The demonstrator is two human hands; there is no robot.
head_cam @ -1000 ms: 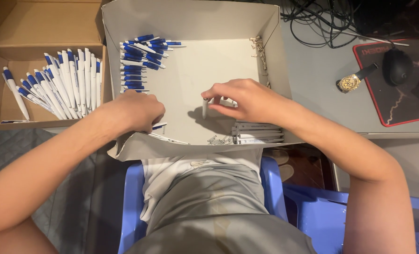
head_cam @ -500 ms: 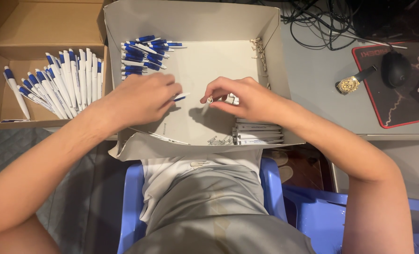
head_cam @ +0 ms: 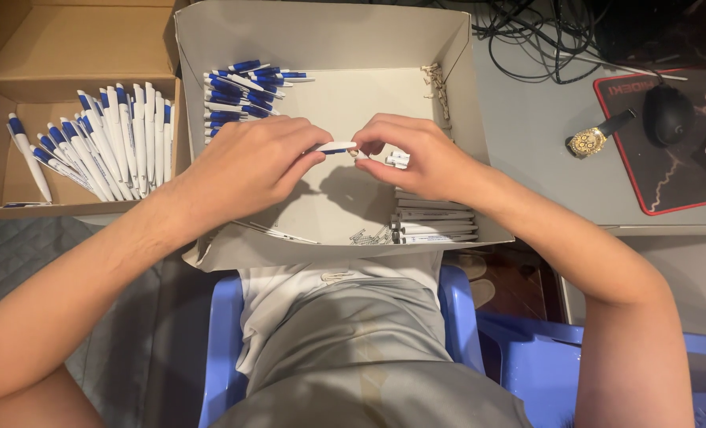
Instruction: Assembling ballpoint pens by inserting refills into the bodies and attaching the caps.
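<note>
My left hand (head_cam: 246, 162) holds a white pen barrel (head_cam: 333, 147) by its end over the grey cardboard box (head_cam: 321, 47). My right hand (head_cam: 416, 154) pinches a small part against the barrel's open tip and also holds a few white pen pieces (head_cam: 397, 158). Inside the box lie a pile of blue pen parts (head_cam: 238, 95) at the back left, white barrels (head_cam: 436, 222) stacked at the front right, small metal springs (head_cam: 369, 235) near the front and more springs (head_cam: 435, 83) at the back right.
A brown cardboard box (head_cam: 20, 87) on the left holds several finished white and blue pens (head_cam: 107, 143). To the right on the grey desk lie a gold wristwatch (head_cam: 591, 140), a black mouse (head_cam: 668, 112) on a dark mouse pad (head_cam: 686, 174), and cables (head_cam: 543, 32). I sit on a blue plastic chair (head_cam: 527, 357).
My left hand moved from the box's left front edge to the middle with a pen barrel. My right hand rose to meet it, and the two now join at the barrel's tip.
</note>
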